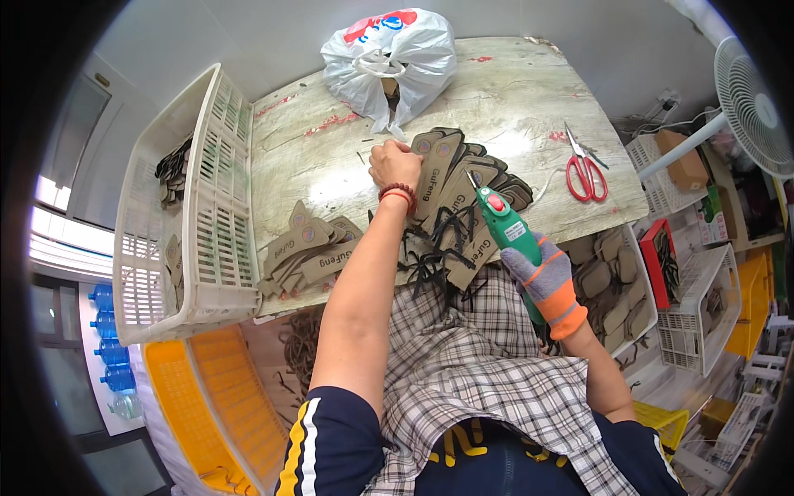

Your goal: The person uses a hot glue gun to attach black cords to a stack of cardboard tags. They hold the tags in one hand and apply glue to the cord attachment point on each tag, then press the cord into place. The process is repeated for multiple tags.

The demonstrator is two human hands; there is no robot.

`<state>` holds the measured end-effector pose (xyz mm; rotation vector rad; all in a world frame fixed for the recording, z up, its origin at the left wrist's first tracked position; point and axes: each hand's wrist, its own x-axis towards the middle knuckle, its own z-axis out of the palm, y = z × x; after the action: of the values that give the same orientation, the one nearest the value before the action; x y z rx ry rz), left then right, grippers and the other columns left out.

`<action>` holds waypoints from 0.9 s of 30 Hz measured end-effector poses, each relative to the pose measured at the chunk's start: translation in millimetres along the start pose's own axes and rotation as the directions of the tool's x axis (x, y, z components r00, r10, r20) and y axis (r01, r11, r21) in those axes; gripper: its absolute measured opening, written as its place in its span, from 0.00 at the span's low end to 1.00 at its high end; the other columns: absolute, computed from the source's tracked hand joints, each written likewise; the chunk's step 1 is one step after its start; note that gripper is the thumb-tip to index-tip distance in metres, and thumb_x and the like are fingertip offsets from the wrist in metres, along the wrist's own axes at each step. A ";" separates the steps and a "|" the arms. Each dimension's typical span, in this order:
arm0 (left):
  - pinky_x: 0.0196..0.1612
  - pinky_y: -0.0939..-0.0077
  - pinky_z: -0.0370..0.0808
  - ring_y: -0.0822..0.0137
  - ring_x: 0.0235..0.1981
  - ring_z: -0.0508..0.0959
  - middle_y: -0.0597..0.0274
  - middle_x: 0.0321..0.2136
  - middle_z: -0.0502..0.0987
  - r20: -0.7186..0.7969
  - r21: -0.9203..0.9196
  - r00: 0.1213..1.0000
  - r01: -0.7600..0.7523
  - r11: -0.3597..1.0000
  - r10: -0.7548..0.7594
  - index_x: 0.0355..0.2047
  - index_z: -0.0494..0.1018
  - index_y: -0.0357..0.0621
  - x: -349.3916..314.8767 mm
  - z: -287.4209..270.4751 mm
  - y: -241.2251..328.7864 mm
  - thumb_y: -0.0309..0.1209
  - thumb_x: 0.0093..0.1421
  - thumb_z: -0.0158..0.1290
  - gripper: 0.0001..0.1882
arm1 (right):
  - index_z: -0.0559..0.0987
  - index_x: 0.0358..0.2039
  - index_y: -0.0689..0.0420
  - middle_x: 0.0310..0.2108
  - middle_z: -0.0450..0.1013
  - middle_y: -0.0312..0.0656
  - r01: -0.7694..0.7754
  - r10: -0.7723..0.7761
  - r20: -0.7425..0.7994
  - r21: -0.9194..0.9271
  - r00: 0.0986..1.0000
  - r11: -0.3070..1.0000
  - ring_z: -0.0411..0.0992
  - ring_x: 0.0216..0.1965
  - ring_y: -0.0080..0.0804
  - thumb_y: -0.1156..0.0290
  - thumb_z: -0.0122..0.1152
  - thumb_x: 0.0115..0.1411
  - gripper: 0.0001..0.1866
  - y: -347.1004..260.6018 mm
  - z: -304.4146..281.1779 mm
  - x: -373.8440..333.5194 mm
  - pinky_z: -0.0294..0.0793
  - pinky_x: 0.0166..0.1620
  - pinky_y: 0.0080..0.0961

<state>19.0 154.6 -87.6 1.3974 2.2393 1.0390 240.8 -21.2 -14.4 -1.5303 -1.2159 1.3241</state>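
My bare left hand, with red bracelets at the wrist, is closed at the left edge of a fanned pile of brown-grey fabric straps. Whatever its fingers pinch is hidden from view. My right hand wears a grey and orange glove and is wrapped round a green handheld tool with a red button. The tool's thin pointed tip is over the right part of the pile. Black cords hang from the straps at the table's near edge. A second heap of straps lies left of my forearm.
A knotted white plastic bag sits at the back of the table. Red-handled scissors lie at the right. A white crate stands at the left, a yellow crate below. A fan and more crates are at the right.
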 end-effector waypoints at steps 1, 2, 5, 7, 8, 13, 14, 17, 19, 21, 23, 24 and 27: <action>0.45 0.65 0.68 0.56 0.40 0.72 0.54 0.34 0.73 -0.031 -0.066 0.999 -0.028 0.997 0.026 0.29 0.72 0.41 5.0 4.4 -9.1 0.31 0.42 0.62 0.15 | 0.72 0.41 0.63 0.19 0.69 0.33 0.009 -0.009 0.005 -0.010 1.000 1.000 0.63 0.16 0.15 0.59 0.68 0.49 0.26 -0.3 0.9 2.2 0.62 0.19 0.14; 0.38 0.66 0.70 0.56 0.31 0.74 0.57 0.26 0.74 0.007 -0.351 1.000 0.018 0.936 -0.016 0.27 0.71 0.41 6.4 3.1 -9.4 0.24 0.40 0.61 0.13 | 0.72 0.41 0.63 0.19 0.69 0.33 0.011 -0.011 0.002 -0.017 1.000 1.000 0.63 0.17 0.15 0.58 0.68 0.49 0.26 0.2 0.8 4.1 0.63 0.19 0.14; 0.30 0.76 0.69 0.69 0.22 0.70 0.65 0.20 0.70 -0.060 -0.580 0.998 -0.012 0.815 -0.028 0.32 0.72 0.39 3.3 -8.3 -11.5 0.19 0.44 0.57 0.12 | 0.72 0.41 0.63 0.20 0.70 0.34 0.062 -0.062 -0.003 -0.048 0.998 0.997 0.65 0.18 0.16 0.57 0.68 0.48 0.27 -5.2 3.6 9.2 0.65 0.21 0.15; 0.32 0.82 0.68 0.75 0.24 0.69 0.68 0.21 0.71 -0.134 -0.658 0.991 -0.100 0.746 0.015 0.37 0.74 0.40 4.5 -16.4 -22.9 0.18 0.49 0.53 0.13 | 0.72 0.41 0.62 0.21 0.71 0.35 0.070 -0.070 0.010 -0.065 0.998 0.995 0.66 0.19 0.16 0.56 0.68 0.48 0.27 -12.2 8.7 11.2 0.67 0.23 0.16; 0.32 0.82 0.68 0.76 0.25 0.69 0.68 0.23 0.72 -0.056 -0.793 0.998 -0.022 0.609 -0.038 0.36 0.73 0.39 -7.0 -34.3 -10.8 0.18 0.51 0.52 0.11 | 0.72 0.41 0.62 0.22 0.71 0.35 0.052 -0.051 0.021 -0.072 0.998 0.996 0.66 0.20 0.17 0.56 0.68 0.48 0.27 -15.3 12.0 12.1 0.67 0.24 0.16; 0.28 0.85 0.70 0.77 0.25 0.74 0.65 0.26 0.76 0.149 -0.980 0.984 0.160 0.116 -0.101 0.30 0.72 0.38 -65.4 -85.9 37.3 0.23 0.55 0.55 0.04 | 0.72 0.41 0.61 0.24 0.72 0.36 0.148 -0.146 0.027 -0.097 0.989 0.984 0.68 0.23 0.19 0.55 0.68 0.48 0.27 -17.1 25.8 13.6 0.69 0.27 0.18; 0.26 0.84 0.71 0.75 0.24 0.75 0.63 0.26 0.77 0.180 -0.980 0.978 0.188 0.066 -0.108 0.30 0.72 0.38 -72.4 -86.8 40.1 0.23 0.54 0.56 0.04 | 0.72 0.41 0.61 0.24 0.72 0.36 0.118 -0.115 0.040 -0.087 0.993 0.989 0.68 0.23 0.19 0.55 0.68 0.48 0.27 -23.3 26.5 9.7 0.69 0.27 0.18; 0.27 0.84 0.72 0.74 0.24 0.75 0.62 0.26 0.77 0.201 -0.978 0.971 0.206 0.029 -0.131 0.30 0.72 0.38 -88.3 -86.3 46.9 0.23 0.53 0.57 0.05 | 0.72 0.42 0.61 0.24 0.72 0.36 0.089 -0.084 0.060 -0.087 0.995 0.992 0.68 0.23 0.20 0.54 0.68 0.47 0.28 -26.3 24.8 5.6 0.70 0.27 0.19; 0.28 0.84 0.73 0.74 0.24 0.76 0.62 0.26 0.77 0.250 -0.967 0.956 0.253 0.002 -0.155 0.31 0.72 0.38 -94.1 -86.7 53.2 0.23 0.52 0.57 0.06 | 0.72 0.42 0.61 0.25 0.72 0.37 0.107 -0.101 0.059 -0.100 0.993 0.989 0.68 0.23 0.20 0.54 0.68 0.47 0.28 -24.8 22.4 4.5 0.70 0.27 0.19; 0.28 0.84 0.73 0.74 0.24 0.76 0.63 0.27 0.77 0.293 -0.953 0.945 0.300 0.029 -0.144 0.31 0.72 0.38 -99.3 -85.9 55.6 0.23 0.52 0.57 0.07 | 0.72 0.42 0.61 0.25 0.72 0.37 0.138 -0.133 0.052 -0.116 0.990 0.984 0.69 0.24 0.20 0.55 0.68 0.47 0.28 -20.5 19.2 3.8 0.70 0.28 0.19; 0.28 0.84 0.72 0.74 0.24 0.75 0.63 0.26 0.77 0.318 -0.946 0.939 0.324 0.028 -0.135 0.31 0.72 0.38 -101.2 -82.3 56.0 0.24 0.52 0.57 0.07 | 0.72 0.42 0.61 0.26 0.72 0.37 0.113 -0.109 0.060 -0.078 0.992 0.990 0.68 0.25 0.20 0.55 0.68 0.47 0.28 -18.4 16.4 3.4 0.70 0.28 0.18; 0.28 0.84 0.71 0.74 0.24 0.75 0.63 0.26 0.77 0.327 -0.942 0.935 0.333 0.024 -0.137 0.31 0.72 0.38 -102.3 -80.1 56.2 0.24 0.52 0.57 0.07 | 0.71 0.42 0.61 0.26 0.72 0.37 0.101 -0.097 0.065 -0.058 0.993 0.993 0.68 0.25 0.20 0.55 0.68 0.47 0.28 -17.6 15.1 3.3 0.70 0.28 0.18; 0.31 0.81 0.72 0.74 0.25 0.75 0.63 0.27 0.77 0.380 -0.920 0.916 0.389 0.048 -0.128 0.32 0.71 0.39 -105.7 -77.6 55.7 0.24 0.54 0.56 0.06 | 0.71 0.43 0.61 0.26 0.72 0.37 0.136 -0.133 0.053 -0.065 0.990 0.989 0.68 0.25 0.19 0.55 0.68 0.48 0.28 -18.4 13.1 1.6 0.70 0.28 0.18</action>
<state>60.2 45.0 -6.4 0.3353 0.9166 1.6498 224.7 -15.4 0.4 -1.4431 -1.3827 1.2488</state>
